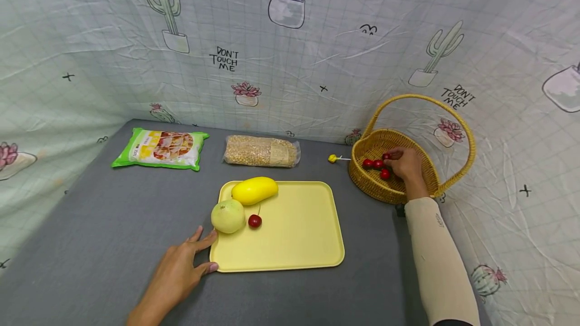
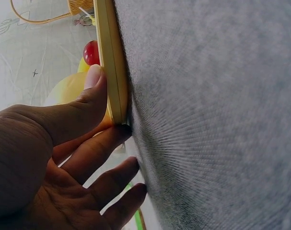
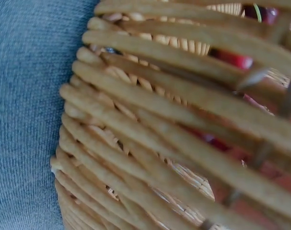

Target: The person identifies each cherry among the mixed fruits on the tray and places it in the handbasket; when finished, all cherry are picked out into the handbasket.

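In the head view my right hand (image 1: 405, 165) reaches into the wicker basket (image 1: 372, 189) at the right. A dark red cherry (image 1: 386, 156) sits at its fingertips, pinched there. Several other cherries (image 1: 367, 163) lie in the basket beside it. Woven strands fill the right wrist view and mostly hide that hand. My left hand (image 1: 178, 264) holds the front-left corner of the yellow tray (image 1: 299, 230), thumb and forefinger against its rim. On the tray are a pale green round fruit (image 1: 228, 216), a long yellow fruit (image 1: 255, 190) and one stemmed cherry (image 1: 255, 221).
Behind the tray lie a green-and-white food packet (image 1: 165, 149) and a clear bag of pale grains (image 1: 262, 151). A small yellow piece on a white stick (image 1: 333, 158) is left of the basket, whose tall handle (image 1: 423, 96) arches over it. Patterned cloth hangs behind the grey table.
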